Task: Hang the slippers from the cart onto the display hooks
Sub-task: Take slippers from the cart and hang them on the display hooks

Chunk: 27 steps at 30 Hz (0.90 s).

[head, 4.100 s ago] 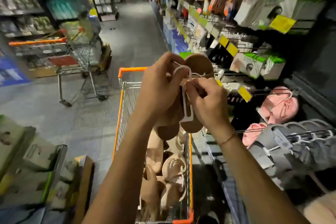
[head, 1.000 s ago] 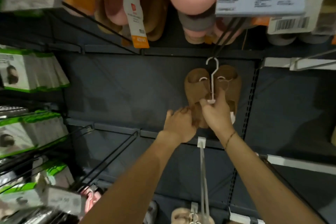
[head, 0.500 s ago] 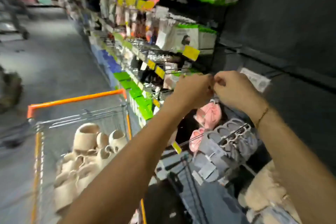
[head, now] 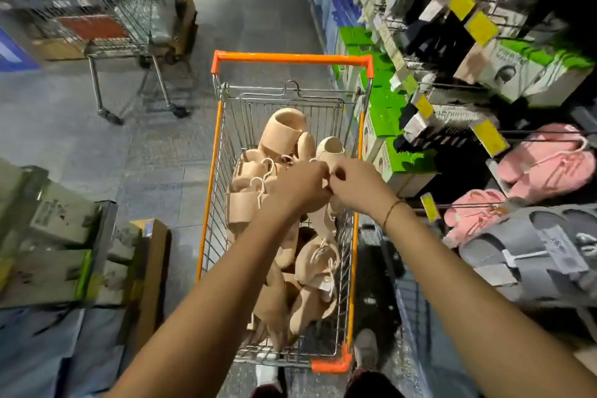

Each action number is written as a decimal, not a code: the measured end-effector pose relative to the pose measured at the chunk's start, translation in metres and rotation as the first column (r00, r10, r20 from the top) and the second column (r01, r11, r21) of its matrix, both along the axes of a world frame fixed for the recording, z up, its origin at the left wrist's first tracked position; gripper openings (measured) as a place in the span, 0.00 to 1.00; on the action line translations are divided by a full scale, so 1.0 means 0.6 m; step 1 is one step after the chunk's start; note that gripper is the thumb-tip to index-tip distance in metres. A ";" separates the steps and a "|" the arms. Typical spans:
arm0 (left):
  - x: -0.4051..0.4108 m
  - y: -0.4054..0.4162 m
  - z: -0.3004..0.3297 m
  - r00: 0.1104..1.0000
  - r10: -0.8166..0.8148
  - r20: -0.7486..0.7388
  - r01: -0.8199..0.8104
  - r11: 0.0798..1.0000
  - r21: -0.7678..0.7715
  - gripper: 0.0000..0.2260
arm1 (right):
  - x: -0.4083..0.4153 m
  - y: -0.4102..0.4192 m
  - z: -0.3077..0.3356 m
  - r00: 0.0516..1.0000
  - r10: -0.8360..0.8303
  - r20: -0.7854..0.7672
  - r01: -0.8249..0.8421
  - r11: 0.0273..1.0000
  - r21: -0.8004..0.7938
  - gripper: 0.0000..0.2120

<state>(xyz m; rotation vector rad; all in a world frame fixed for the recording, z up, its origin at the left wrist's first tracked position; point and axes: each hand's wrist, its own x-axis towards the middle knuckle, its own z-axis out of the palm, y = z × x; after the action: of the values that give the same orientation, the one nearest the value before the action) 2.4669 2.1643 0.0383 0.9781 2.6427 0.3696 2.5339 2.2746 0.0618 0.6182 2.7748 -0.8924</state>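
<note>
Several tan slippers (head: pixel 284 131) on white hangers are piled in a wire cart with an orange rim (head: pixel 290 58), directly in front of me. My left hand (head: pixel 300 191) and my right hand (head: pixel 358 186) hover together over the middle of the pile with the fingers curled and the knuckles touching. I see nothing held in either hand; what lies under them is hidden. To the right, display hooks (head: pixel 468 205) carry pink slippers (head: pixel 546 165) and grey slippers (head: pixel 533 255).
A second wire cart (head: pixel 97 10) stands at the far left of the aisle. Cardboard boxes (head: pixel 55 236) are stacked on the floor to my left. Shelves of green-and-white boxes (head: pixel 384 113) with yellow price tags run along the right side.
A second ago both hands hung a brown slipper pair on a hook at the back wall. They then let go, and I turned left and down; both hands now sit over the cart.
</note>
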 end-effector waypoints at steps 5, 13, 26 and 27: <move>-0.082 0.008 -0.134 0.990 0.126 0.064 -0.125 0.992 -0.012 0.15 | -0.047 0.017 -0.121 0.990 -0.059 0.130 0.067 0.996 -0.054 0.10; -0.206 0.132 -0.315 0.995 0.096 0.026 -0.093 0.991 -0.099 0.21 | -0.080 0.071 -0.278 0.972 -0.132 0.197 0.166 0.972 -0.166 0.12; -0.262 0.148 -0.331 0.995 -0.018 -0.097 0.022 0.999 0.044 0.08 | -0.144 0.109 -0.311 0.972 -0.234 -0.005 0.230 0.960 -0.162 0.12; -0.262 0.139 -0.319 1.000 -0.016 -0.023 0.018 0.993 0.117 0.08 | -0.147 0.114 -0.300 0.966 -0.255 -0.052 0.245 0.958 -0.150 0.09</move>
<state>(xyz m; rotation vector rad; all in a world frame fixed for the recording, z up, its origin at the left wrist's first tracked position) 2.3096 2.2475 -0.1530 1.0450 2.6558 0.5181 2.4455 2.3429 -0.1183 0.9453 2.7013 -1.1725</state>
